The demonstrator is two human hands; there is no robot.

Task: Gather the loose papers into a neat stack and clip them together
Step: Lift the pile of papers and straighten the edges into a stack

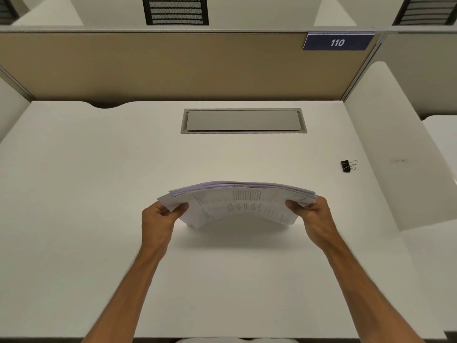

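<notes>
A stack of printed white papers (237,204) is held above the white desk (99,181), bowed upward in the middle. My left hand (160,219) grips its left end and my right hand (314,219) grips its right end, thumbs on top. The sheets' edges are uneven at the left, where one corner sticks out. A black binder clip (346,166) with silver wire handles lies on the desk to the far right, apart from the papers and both hands.
A grey cable hatch (243,120) is set into the desk behind the papers. A tan partition (148,68) with a blue "110" sign (337,42) closes the back. White side panels (395,144) flank the desk.
</notes>
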